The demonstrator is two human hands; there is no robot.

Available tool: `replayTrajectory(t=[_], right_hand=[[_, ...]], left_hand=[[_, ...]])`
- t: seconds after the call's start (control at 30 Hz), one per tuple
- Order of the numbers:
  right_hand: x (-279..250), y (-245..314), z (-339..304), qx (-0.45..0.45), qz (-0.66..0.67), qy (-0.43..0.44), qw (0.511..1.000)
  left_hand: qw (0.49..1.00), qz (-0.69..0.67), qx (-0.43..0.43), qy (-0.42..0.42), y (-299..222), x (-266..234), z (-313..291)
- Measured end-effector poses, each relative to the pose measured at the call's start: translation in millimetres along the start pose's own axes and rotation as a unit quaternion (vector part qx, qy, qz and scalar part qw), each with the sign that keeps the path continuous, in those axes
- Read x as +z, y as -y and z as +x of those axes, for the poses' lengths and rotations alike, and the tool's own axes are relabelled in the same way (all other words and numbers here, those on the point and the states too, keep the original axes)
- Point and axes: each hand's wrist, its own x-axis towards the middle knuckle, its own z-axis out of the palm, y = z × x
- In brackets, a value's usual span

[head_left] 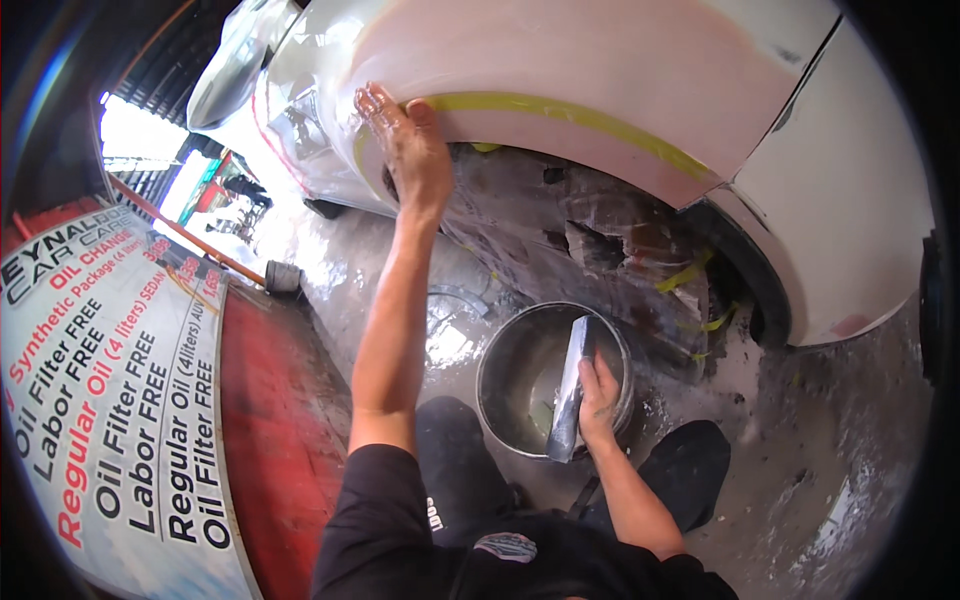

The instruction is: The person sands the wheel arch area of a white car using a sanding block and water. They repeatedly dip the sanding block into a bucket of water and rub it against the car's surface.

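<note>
My left hand (412,160) lies on the car fender (600,50), its fingers stretched out over the wet surface at the wheel arch's front end. The fender is pale pinkish and white, with a strip of yellow-green tape (560,108) curving along the arch beside my palm. In my right hand (598,400) is a long, narrow grey sanding block (568,400), gripped along its side and tilted upright. The block is above a round dark bucket (484,375) with murky water and a small greenish piece inside. My right fingertips are partly hidden by the block.
Dirty plastic sheeting (520,215) covers the wheel under the arch. A black trim edge (745,260) runs down on its right. To my left stands a large printed sign (110,400) by a red panel (270,420). The ground (830,440) is wet, with a curved piece near the bucket.
</note>
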Motion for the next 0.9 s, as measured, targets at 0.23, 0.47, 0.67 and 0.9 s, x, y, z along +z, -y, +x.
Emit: replayTrajectory(t=[0.23, 0.47, 0.67, 0.9], right_hand=[[0.9, 1.1, 7.9, -0.064, -0.019, -0.009, 0.998], [-9.1, -12.2, 7.1, 0.033, -0.076, -0.003, 0.997], [0.9, -12.3, 5.0, 0.069, 0.078, -0.029, 0.994], [4.1, -0.1, 5.4, 0.214, 0.090, -0.029, 0.972]], left_hand=[[0.951, 0.052, 0.302, 0.038, -105.2, 38.4, -37.8], [0.812, -0.248, 0.455, 0.268, -161.4, 34.3, -142.1], [0.910, -0.094, 0.061, 0.400, -13.6, -18.2, -218.4], [0.840, -0.135, -0.239, 0.469, 138.2, -5.1, -340.1]])
